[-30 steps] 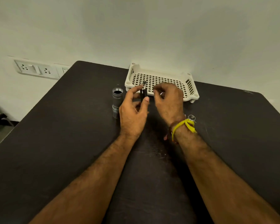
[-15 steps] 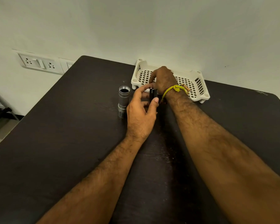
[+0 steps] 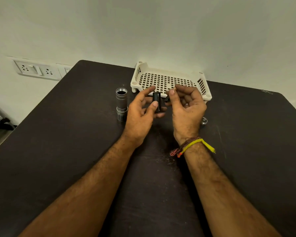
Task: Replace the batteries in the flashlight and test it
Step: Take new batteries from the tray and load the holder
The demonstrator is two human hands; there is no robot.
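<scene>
Battery holder in hand

We held the black battery holder (image 3: 156, 101) upright in our left hand (image 3: 140, 115), its fingers grasping it. Our right hand (image 3: 186, 108) pinched a small battery (image 3: 167, 99) beside it. The flashlight (image 3: 121, 104) stood on the counter (image 3: 58, 142).

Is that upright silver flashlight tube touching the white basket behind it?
Apart. In the head view, the flashlight tube stands on the table left of the basket, with a strip of dark tabletop visible between them.
</scene>
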